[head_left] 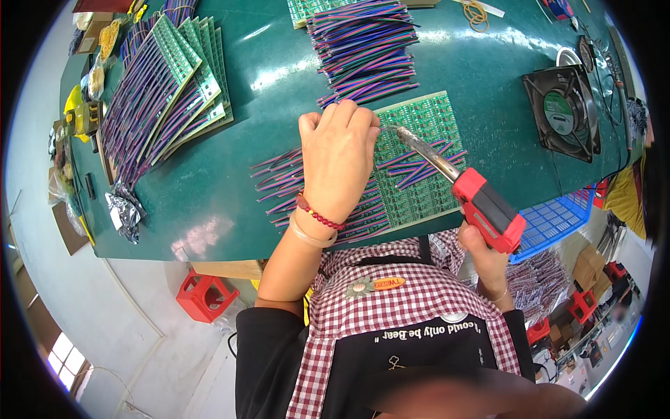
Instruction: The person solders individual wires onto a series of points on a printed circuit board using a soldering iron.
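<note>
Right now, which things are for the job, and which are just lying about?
For the job, it seems: soldering gun in the right hand; green circuit-board panel by the left hand; stacked multicoloured wires behind it.

Just lying about, probably: rubber bands; blue plastic basket; red plastic stool.

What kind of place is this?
Probably an electronics workshop: the right hand holds a red-and-black soldering iron over a green rectangular circuit board, and thin multicoloured wires lie piled beyond it.
</note>
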Available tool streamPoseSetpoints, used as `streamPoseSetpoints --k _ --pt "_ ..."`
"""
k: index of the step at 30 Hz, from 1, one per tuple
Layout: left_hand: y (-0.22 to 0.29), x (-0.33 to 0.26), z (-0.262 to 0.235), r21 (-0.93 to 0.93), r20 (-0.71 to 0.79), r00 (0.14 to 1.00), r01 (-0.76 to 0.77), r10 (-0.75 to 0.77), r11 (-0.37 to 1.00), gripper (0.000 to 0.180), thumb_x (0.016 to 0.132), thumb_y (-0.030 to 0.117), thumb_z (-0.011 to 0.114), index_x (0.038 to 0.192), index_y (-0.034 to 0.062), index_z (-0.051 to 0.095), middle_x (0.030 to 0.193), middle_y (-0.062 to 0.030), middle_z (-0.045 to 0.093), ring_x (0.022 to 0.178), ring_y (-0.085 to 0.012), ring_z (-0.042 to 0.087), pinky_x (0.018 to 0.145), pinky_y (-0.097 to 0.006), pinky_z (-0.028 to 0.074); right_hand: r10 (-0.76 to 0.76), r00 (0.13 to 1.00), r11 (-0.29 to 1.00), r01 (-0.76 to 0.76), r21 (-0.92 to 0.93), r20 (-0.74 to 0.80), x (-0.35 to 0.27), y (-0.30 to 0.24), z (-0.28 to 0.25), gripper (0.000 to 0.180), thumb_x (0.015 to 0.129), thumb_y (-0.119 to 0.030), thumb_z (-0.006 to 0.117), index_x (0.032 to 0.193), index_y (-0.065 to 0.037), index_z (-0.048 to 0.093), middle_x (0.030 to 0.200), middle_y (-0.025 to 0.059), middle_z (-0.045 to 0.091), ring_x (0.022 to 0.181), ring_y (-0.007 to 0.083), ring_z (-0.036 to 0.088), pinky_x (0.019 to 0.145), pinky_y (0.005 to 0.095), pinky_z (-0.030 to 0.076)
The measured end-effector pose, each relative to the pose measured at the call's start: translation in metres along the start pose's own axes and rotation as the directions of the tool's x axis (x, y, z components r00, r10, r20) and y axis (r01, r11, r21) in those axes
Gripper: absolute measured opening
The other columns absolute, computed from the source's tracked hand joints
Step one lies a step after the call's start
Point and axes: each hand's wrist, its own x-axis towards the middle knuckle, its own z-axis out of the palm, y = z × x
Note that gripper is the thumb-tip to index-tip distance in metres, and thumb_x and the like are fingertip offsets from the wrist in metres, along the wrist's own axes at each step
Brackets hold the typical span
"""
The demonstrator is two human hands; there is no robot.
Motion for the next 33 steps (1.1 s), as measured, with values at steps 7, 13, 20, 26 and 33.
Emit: streamPoseSetpoints --k 7,13,20,26,33 --pt "-0.001 0.002 0.001 -0.009 -0.004 1.0 0.005 -0.005 1.0 0.005 0.08 0.01 0.069 0.083 0.0091 0.064 0.08 -0.0037 0.06 0.081 -0.0227 0.058 0.079 -0.037 0.037 0.025 0.999 0.999 -0.026 0.045 0.029 0.0 0.002 -0.004 0.033 0.087 -0.008 0.07 0.118 -0.001 0.063 0.107 0.0058 0.065 0.094 0.0142 0.061 0.082 0.0303 0.049" --pt "-0.002 0.003 0.002 0.004 -0.014 1.0 0.006 -0.006 1.0 0.006 0.079 0.01 0.069 0.082 0.009 0.064 0.08 -0.0035 0.06 0.081 -0.0227 0.059 0.079 -0.037 0.037 0.02 1.0 0.999 -0.02 0.024 0.014 0.004 -0.001 0.002 0.031 0.086 -0.008 0.07 0.116 0.0 0.063 0.107 0.0059 0.066 0.093 0.0143 0.062 0.08 0.0302 0.05" --pt "-0.003 0.004 0.003 0.001 -0.034 0.999 -0.002 0.002 1.0 0.007 0.078 0.009 0.071 0.081 0.009 0.064 0.079 -0.0034 0.06 0.08 -0.0228 0.059 0.079 -0.037 0.038 0.012 0.999 1.0 -0.011 -0.024 0.04 0.002 0.003 -0.002 0.03 0.086 -0.008 0.07 0.114 0.0 0.063 0.098 0.0042 0.065 0.087 0.0138 0.061 0.076 0.0304 0.05" --pt "0.002 -0.001 0.0 0.031 -0.04 0.999 -0.004 0.006 1.0 0.008 0.078 0.009 0.071 0.08 0.009 0.063 0.078 -0.0034 0.06 0.079 -0.0225 0.059 0.079 -0.037 0.038 -0.024 1.0 1.0 0.024 0.009 0.013 -0.007 0.007 -0.004 0.032 0.09 -0.012 0.066 0.117 0.002 0.058 0.086 0.0032 0.058 0.074 0.0124 0.053 0.066 0.0287 0.044" --pt "0.001 0.0 0.002 0.037 -0.038 0.999 -0.013 0.015 0.999 0.009 0.078 0.009 0.071 0.081 0.0093 0.063 0.079 -0.0029 0.059 0.079 -0.0222 0.058 0.079 -0.037 0.037 0.035 0.999 0.998 -0.035 0.05 0.005 -0.006 0.009 -0.003 0.033 0.088 -0.007 0.068 0.119 -0.001 0.062 0.102 0.0038 0.064 0.089 0.0133 0.059 0.079 0.0302 0.049"
